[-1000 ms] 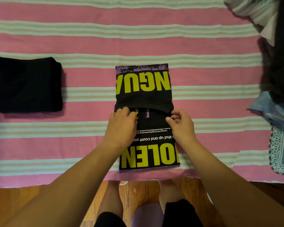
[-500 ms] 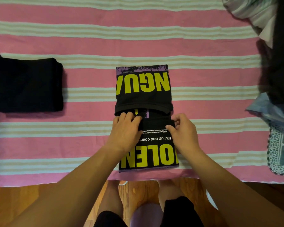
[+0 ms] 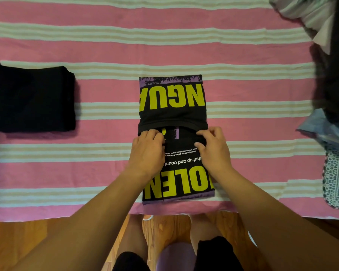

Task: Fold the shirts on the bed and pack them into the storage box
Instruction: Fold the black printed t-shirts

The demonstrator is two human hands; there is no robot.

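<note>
Head view. A black printed shirt [image 3: 174, 122], folded to a narrow upright rectangle, lies at the centre of the bed near its front edge. Its lettering reads upside down from this position: large yellow characters "NGU" and part of a further letter on the far panel, "OLEN" with clipped letters at either end on the near panel, and between them a white line "shut up and count", cut short by the hands. Two lines of finer white print above it are too small to read. Purple bands edge the far and near ends. The left hand [image 3: 146, 151] lies over the left side of the shirt at the mid fold, fingers bent onto the cloth; whether it pinches cannot be determined. The right hand [image 3: 213, 148] has fingers curled over the edge of the near layer and thumb under, pinching the cloth. A folded black garment [image 3: 30, 98] sits well apart at left, cut off by the frame. At right, a heap of clothing [image 3: 333, 61] is partly out of frame and indistinct. The striped bedspread [image 3: 252, 89] is pink with pale green and beige bands. A wooden floor [image 3: 18, 237] shows below the bed edge. No storage box is seen.
</note>
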